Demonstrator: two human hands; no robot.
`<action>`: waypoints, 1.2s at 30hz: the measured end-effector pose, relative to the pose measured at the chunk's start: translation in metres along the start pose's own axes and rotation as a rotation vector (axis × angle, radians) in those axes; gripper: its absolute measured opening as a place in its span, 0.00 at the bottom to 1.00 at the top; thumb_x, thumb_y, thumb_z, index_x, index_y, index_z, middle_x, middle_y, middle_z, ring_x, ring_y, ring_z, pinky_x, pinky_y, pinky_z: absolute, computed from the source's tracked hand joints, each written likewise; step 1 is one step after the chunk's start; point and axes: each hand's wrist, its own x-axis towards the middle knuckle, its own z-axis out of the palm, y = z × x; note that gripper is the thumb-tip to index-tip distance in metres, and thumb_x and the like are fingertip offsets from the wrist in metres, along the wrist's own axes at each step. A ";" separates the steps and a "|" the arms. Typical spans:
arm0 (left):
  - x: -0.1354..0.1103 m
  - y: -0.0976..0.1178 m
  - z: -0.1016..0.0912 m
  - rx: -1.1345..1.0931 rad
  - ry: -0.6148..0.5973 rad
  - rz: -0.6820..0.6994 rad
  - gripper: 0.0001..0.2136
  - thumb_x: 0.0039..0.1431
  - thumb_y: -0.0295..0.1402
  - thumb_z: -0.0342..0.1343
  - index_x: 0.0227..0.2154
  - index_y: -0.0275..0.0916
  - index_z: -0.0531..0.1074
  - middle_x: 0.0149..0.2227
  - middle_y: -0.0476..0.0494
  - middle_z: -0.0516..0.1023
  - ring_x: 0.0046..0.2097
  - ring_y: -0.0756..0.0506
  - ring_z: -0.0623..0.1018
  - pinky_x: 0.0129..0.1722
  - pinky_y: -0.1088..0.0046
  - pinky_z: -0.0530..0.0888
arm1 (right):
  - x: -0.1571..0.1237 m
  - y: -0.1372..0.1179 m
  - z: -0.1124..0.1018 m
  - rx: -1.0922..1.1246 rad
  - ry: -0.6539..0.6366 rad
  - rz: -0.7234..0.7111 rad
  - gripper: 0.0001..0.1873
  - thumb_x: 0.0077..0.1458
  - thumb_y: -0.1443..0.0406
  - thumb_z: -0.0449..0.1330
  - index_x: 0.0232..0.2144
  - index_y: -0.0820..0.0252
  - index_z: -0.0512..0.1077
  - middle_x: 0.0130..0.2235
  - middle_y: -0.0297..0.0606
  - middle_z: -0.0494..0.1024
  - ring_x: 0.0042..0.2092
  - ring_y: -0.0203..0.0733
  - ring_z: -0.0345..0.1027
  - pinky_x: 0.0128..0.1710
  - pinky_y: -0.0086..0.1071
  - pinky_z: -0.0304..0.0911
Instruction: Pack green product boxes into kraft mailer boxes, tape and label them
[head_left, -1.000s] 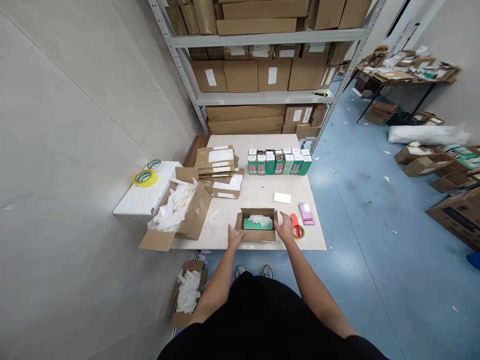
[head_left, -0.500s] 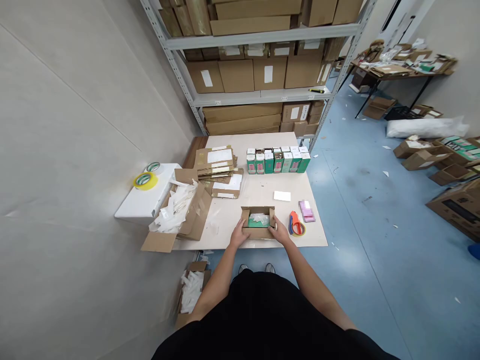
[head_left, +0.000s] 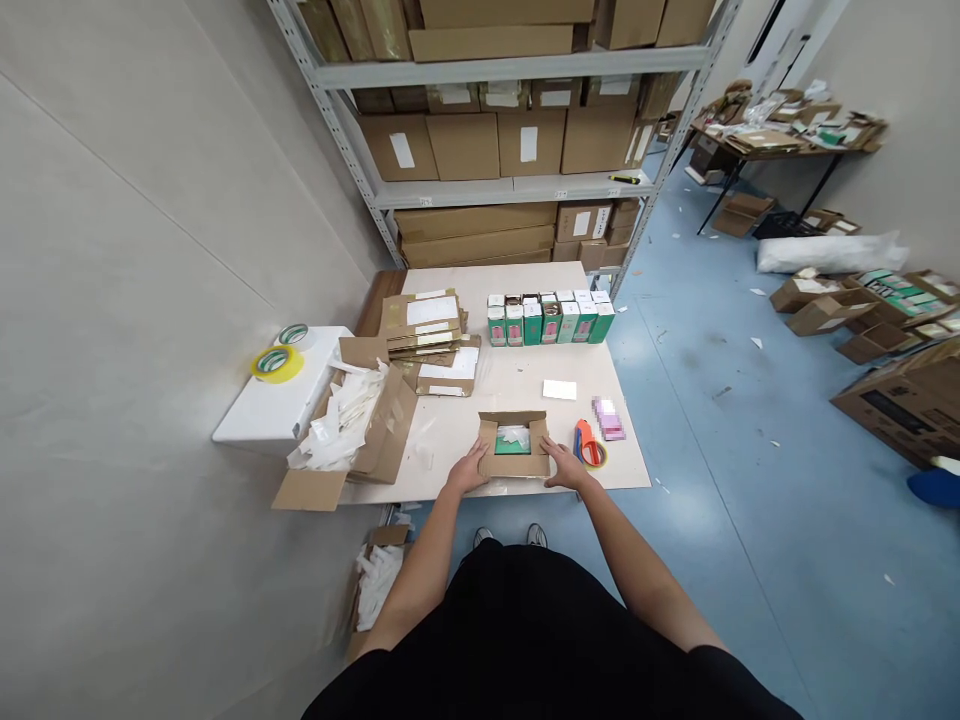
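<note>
A small open cardboard box [head_left: 514, 462] sits near the front edge of the pale table [head_left: 517, 385]. Inside it lie a green carton and a clear plastic bag. My left hand [head_left: 469, 468] presses against the box's left side, fingers stretched along it. On the right side my right hand [head_left: 562, 466] rests with fingers spread against the box wall. Neither hand holds anything else. An orange tape dispenser [head_left: 587, 445] lies just right of my right hand.
A row of green-and-white cartons [head_left: 550, 320] stands at the table's back. Flat cardboard stacks [head_left: 429, 330] lie back left, and a box of white plastic bags [head_left: 352, 425] sits at the left. Pink cards [head_left: 607, 418] and a white label [head_left: 559, 389] lie right. Shelving with cartons [head_left: 495, 140] stands behind.
Both hands have pushed the side flaps inward and slid down to the box's lower sides. The view has shifted slightly.
</note>
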 end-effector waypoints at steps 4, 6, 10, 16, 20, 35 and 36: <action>0.004 -0.004 -0.020 -0.036 -0.076 0.000 0.41 0.53 0.45 0.67 0.69 0.44 0.64 0.76 0.46 0.48 0.73 0.38 0.60 0.69 0.69 0.63 | -0.002 0.002 -0.001 0.148 0.080 -0.052 0.50 0.43 0.57 0.75 0.68 0.47 0.66 0.73 0.41 0.59 0.70 0.59 0.57 0.68 0.49 0.56; 0.008 -0.002 -0.026 -0.060 -0.051 -0.033 0.31 0.58 0.46 0.63 0.64 0.45 0.71 0.74 0.46 0.57 0.71 0.39 0.65 0.68 0.70 0.63 | 0.001 -0.001 0.002 0.278 0.171 -0.031 0.38 0.51 0.53 0.69 0.63 0.50 0.71 0.69 0.43 0.68 0.66 0.55 0.64 0.64 0.46 0.61; 0.014 0.014 -0.019 -0.022 0.189 -0.142 0.23 0.65 0.37 0.59 0.63 0.45 0.72 0.64 0.43 0.74 0.65 0.41 0.73 0.65 0.67 0.67 | 0.015 -0.014 0.014 0.361 0.445 0.185 0.24 0.55 0.49 0.62 0.49 0.54 0.76 0.49 0.43 0.82 0.46 0.50 0.75 0.46 0.40 0.69; 0.015 0.041 0.001 0.111 0.424 -0.263 0.36 0.64 0.30 0.58 0.73 0.45 0.55 0.72 0.36 0.60 0.66 0.37 0.69 0.60 0.63 0.72 | 0.032 -0.029 0.026 0.191 0.596 0.549 0.27 0.51 0.52 0.66 0.50 0.57 0.71 0.46 0.44 0.77 0.45 0.50 0.73 0.40 0.35 0.65; 0.024 0.050 -0.016 0.275 0.381 -0.155 0.45 0.58 0.27 0.62 0.75 0.48 0.47 0.77 0.38 0.46 0.74 0.32 0.53 0.65 0.57 0.68 | 0.030 -0.032 0.022 0.161 0.533 0.573 0.33 0.54 0.51 0.65 0.59 0.57 0.68 0.55 0.49 0.74 0.53 0.54 0.72 0.44 0.36 0.65; 0.031 0.061 -0.007 0.496 -0.190 -0.136 0.36 0.66 0.36 0.52 0.75 0.46 0.50 0.78 0.37 0.43 0.77 0.32 0.45 0.64 0.47 0.68 | 0.025 -0.024 0.025 0.073 0.630 0.446 0.29 0.64 0.54 0.56 0.62 0.61 0.67 0.66 0.52 0.66 0.65 0.55 0.61 0.58 0.41 0.63; 0.034 0.060 -0.009 0.505 -0.214 -0.140 0.35 0.66 0.37 0.51 0.75 0.46 0.49 0.78 0.37 0.42 0.77 0.33 0.45 0.64 0.46 0.68 | 0.022 -0.017 0.021 0.075 0.660 0.444 0.28 0.64 0.55 0.55 0.62 0.61 0.67 0.66 0.52 0.67 0.65 0.56 0.60 0.59 0.42 0.62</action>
